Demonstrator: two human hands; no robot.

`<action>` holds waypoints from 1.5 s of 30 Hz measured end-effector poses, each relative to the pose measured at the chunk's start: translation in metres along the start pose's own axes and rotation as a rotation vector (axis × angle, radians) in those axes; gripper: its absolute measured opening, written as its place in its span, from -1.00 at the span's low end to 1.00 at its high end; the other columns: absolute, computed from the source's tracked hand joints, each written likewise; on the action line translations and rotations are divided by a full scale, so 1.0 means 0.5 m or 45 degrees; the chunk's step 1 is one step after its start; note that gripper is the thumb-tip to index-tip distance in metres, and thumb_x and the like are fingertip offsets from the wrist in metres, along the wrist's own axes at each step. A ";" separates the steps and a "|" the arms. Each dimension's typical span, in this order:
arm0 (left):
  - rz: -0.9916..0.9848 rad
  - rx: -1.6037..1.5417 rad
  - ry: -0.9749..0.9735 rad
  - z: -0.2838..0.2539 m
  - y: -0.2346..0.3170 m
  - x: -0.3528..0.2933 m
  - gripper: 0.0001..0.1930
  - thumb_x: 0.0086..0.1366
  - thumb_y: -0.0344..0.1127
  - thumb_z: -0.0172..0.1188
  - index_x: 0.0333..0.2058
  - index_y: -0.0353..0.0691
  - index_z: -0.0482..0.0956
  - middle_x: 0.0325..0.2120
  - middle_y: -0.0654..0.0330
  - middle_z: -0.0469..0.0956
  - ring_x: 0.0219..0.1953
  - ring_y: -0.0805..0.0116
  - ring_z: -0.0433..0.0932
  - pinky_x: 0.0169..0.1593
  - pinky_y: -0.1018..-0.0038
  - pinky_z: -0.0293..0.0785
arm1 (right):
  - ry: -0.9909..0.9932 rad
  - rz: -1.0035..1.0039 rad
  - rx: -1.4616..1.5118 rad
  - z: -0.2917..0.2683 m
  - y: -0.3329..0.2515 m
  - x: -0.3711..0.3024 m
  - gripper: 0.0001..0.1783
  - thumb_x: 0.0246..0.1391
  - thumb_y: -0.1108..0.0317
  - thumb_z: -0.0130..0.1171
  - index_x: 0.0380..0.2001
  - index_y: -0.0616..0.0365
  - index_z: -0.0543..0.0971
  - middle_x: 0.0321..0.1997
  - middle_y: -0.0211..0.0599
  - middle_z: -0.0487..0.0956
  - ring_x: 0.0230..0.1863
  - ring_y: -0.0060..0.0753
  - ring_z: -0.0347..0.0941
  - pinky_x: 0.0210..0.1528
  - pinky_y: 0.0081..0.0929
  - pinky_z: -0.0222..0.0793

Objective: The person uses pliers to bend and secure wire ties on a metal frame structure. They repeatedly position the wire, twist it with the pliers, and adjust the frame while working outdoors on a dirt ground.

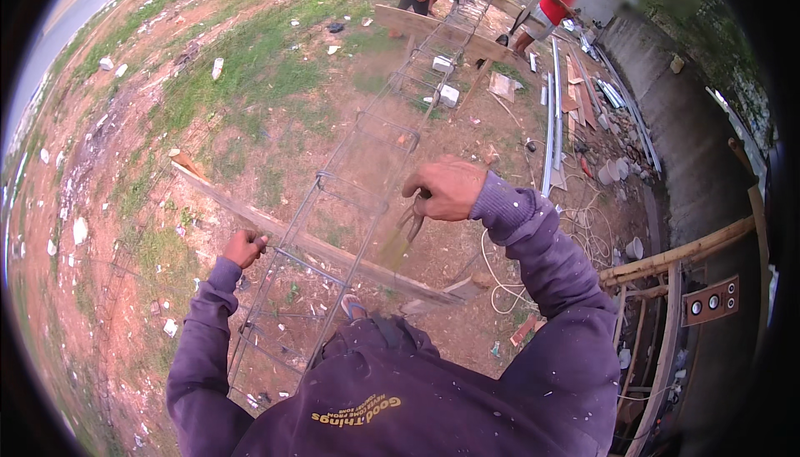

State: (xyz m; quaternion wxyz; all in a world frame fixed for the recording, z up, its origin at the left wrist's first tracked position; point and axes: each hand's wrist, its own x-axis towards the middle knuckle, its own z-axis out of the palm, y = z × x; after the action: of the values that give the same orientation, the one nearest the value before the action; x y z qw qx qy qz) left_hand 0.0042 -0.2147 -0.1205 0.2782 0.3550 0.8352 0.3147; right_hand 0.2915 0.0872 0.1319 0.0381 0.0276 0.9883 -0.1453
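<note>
The steel cage (310,266) runs across the wooden plank (242,211), between the plank's left and right ends. The right hand's (450,190) grip is wrapped round pincers (416,225) near the cage, the left hand's (243,249) curled by its other side — holding what, I cannot tell. Probably bar-tying; next calls for setting the pincers on a crossing.

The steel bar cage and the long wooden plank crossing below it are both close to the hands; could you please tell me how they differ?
The steel bar cage is an open frame of thin grey bars, whereas the wooden plank is one solid brown piece. The cage runs away from the person, while the plank lies crosswise. The cage reaches much farther than the plank. Both are long and narrow.
</note>
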 end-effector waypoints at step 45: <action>-0.226 -1.168 1.505 0.032 0.124 -0.064 -0.75 0.31 -0.27 0.16 -0.25 -0.40 0.55 -0.41 0.19 0.59 -0.37 0.52 0.51 -0.29 0.57 0.43 | -0.341 0.002 2.241 0.549 -0.211 0.529 -0.56 0.27 0.08 0.02 -0.08 0.28 0.50 -0.45 -0.40 0.50 -0.54 -0.58 0.43 -0.54 -0.59 0.44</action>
State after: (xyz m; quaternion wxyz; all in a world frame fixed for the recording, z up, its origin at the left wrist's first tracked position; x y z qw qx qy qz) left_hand 0.0601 -0.1998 -0.0783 -0.0720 -0.0931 0.6559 0.7456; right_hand 0.0398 -0.0813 -0.1220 0.1185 0.0303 0.5057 -0.8540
